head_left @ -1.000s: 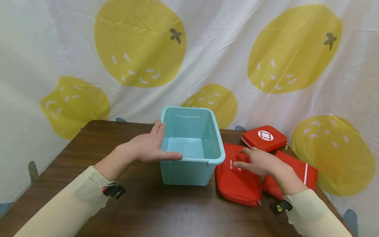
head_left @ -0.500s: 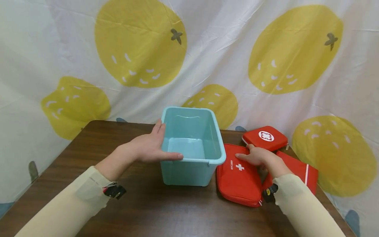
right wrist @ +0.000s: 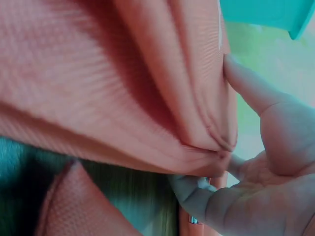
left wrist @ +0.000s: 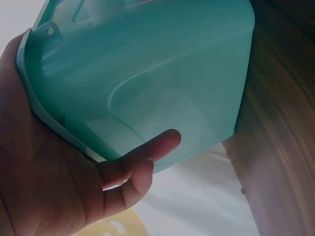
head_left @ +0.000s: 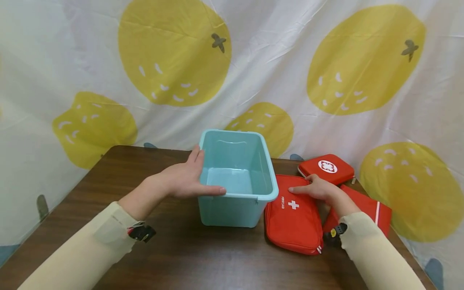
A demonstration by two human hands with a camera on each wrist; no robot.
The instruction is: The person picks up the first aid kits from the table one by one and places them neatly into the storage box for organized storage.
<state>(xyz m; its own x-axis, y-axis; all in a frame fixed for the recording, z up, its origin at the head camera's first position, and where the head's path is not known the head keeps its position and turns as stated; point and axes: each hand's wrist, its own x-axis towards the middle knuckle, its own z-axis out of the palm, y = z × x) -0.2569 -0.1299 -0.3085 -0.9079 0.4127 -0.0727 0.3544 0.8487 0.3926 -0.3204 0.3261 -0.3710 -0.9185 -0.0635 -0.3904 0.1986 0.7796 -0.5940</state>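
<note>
A light-blue plastic bin [head_left: 228, 211] stands upright on the table. My left hand [head_left: 183, 179] holds its near left corner, the thumb lying over the front rim and the fingers along the outer wall [left wrist: 197, 88]. To the right of the bin lies a red first aid bag [head_left: 293, 225] with a white cross. My right hand [head_left: 322, 190] grips its far right edge. In the right wrist view the thumb presses the top of the bag [right wrist: 162, 98] while the fingers reach underneath; parts of those fingers are hidden.
A red hard-shell case [head_left: 315, 169] with a round white emblem sits behind the right hand. Another red pouch [head_left: 366, 205] with a white stripe lies under the right forearm. The brown table [head_left: 163, 257] backs onto a fruit-patterned cloth [head_left: 261, 72].
My right hand has moved from above the first aid bag to its far right edge and taken hold, uncovering the white cross. The left hand stays on the bin.
</note>
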